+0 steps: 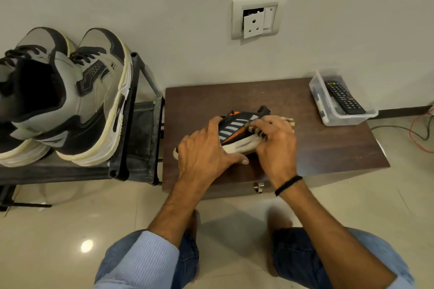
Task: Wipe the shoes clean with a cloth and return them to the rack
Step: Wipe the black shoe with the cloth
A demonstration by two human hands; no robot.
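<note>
Wiping is under way, I'd say. The black-and-orange shoe (237,129) sits on the desk (328,148) just right of the rack (141,124). The left hand (206,148) has its grip curled over the shoe's rack-side toe end, steadying it. At the end away from the rack, the right hand (274,138) has its grip bunched round a striped cloth (288,121), pressing it to the shoe. A grey pair (94,101) stands on the rack; whether it has been wiped, I can't tell. This shoe is not yet back on the rack.

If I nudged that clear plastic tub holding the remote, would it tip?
The clear plastic tub looks light, so would probably slide. At the corner of the brown wooden table, it might fall off. The black remote may shift inside.
</note>
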